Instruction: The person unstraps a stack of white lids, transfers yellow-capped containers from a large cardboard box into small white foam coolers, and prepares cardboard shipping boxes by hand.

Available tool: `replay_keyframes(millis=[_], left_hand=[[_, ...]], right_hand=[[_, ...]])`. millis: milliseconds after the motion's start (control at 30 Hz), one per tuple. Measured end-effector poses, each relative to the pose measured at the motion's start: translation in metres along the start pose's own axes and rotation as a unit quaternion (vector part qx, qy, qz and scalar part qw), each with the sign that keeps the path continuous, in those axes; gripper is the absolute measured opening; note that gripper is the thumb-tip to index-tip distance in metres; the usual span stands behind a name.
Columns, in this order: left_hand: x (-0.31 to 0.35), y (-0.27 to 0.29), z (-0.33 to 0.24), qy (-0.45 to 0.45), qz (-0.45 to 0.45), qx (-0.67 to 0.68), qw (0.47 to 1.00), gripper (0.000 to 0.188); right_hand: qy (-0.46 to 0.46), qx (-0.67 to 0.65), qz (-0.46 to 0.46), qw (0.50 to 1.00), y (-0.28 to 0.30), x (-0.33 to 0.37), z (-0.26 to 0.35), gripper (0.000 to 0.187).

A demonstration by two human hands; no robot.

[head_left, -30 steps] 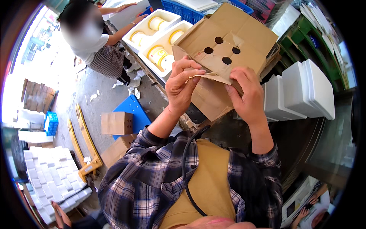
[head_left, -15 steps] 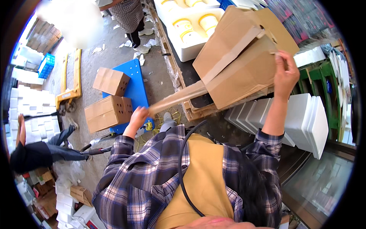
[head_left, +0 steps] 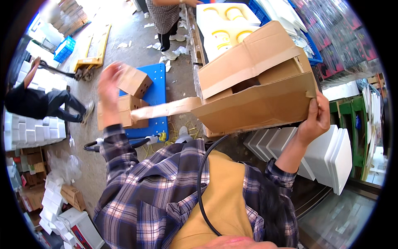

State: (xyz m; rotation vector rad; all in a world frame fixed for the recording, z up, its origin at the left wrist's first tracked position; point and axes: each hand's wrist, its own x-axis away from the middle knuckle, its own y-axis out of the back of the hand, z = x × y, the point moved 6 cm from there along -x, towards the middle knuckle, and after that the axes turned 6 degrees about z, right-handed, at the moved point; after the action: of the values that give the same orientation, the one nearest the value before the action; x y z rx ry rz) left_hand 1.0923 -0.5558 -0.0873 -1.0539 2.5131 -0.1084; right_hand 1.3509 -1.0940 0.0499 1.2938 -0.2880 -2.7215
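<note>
A brown cardboard box [head_left: 257,101] with its top flap partly raised stands in front of me, a dark gap showing under the flap. My right hand [head_left: 318,116] grips its right edge, thumb and fingers pinched at the corner. From the box's left side a strip of tape [head_left: 168,108] stretches left, its end close to my left wrist. My left hand [head_left: 110,85] is raised beyond that end, over the small cartons; motion smears its fingers. Whether it touches the tape does not show.
Two small cartons [head_left: 133,81] sit on a blue platform cart [head_left: 155,93]. White foam boxes with yellow-rimmed tubs [head_left: 222,39] stand behind the box. Stacked foam boxes [head_left: 323,153] lie at right. One person [head_left: 166,20] stands ahead; another pulls a yellow pallet jack [head_left: 89,60] at left.
My left hand has moved up and left, away from the tape's end. The box has turned and its flap has lifted, with my right hand lower on its edge.
</note>
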Motion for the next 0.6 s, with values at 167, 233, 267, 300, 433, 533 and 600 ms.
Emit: replay_keyframes(millis=[167, 233, 267, 300, 433, 533, 600], left_hand=[[0.087, -0.287, 0.013, 0.026, 0.608, -0.267, 0.747, 0.037], [0.118, -0.319, 0.050, 0.103, 0.713, -0.369, 0.587, 0.059], [0.132, -0.323, 0.056, 0.158, 0.727, -0.363, 0.561, 0.054], [0.151, -0.315, 0.074, 0.218, 0.733, -0.361, 0.534, 0.051], [0.208, -0.302, 0.138, 0.023, 0.630, -0.438, 0.641, 0.051], [0.217, -0.295, 0.141, -0.013, 0.564, -0.445, 0.695, 0.058], [0.211, -0.292, 0.124, -0.015, 0.523, -0.450, 0.724, 0.057]], right_hand=[[0.149, 0.038, 0.114, 0.982, -0.036, 0.020, 0.063, 0.005], [0.129, 0.071, 0.185, 0.972, -0.033, 0.029, 0.073, 0.006], [0.123, 0.069, 0.212, 0.967, -0.034, 0.036, 0.077, 0.006], [0.117, 0.057, 0.239, 0.962, -0.039, 0.045, 0.078, 0.007], [0.109, 0.064, 0.329, 0.936, -0.045, 0.072, 0.099, 0.003], [0.109, 0.039, 0.391, 0.913, -0.043, 0.067, 0.112, 0.012], [0.095, 0.068, 0.470, 0.875, -0.046, 0.051, 0.113, 0.012]])
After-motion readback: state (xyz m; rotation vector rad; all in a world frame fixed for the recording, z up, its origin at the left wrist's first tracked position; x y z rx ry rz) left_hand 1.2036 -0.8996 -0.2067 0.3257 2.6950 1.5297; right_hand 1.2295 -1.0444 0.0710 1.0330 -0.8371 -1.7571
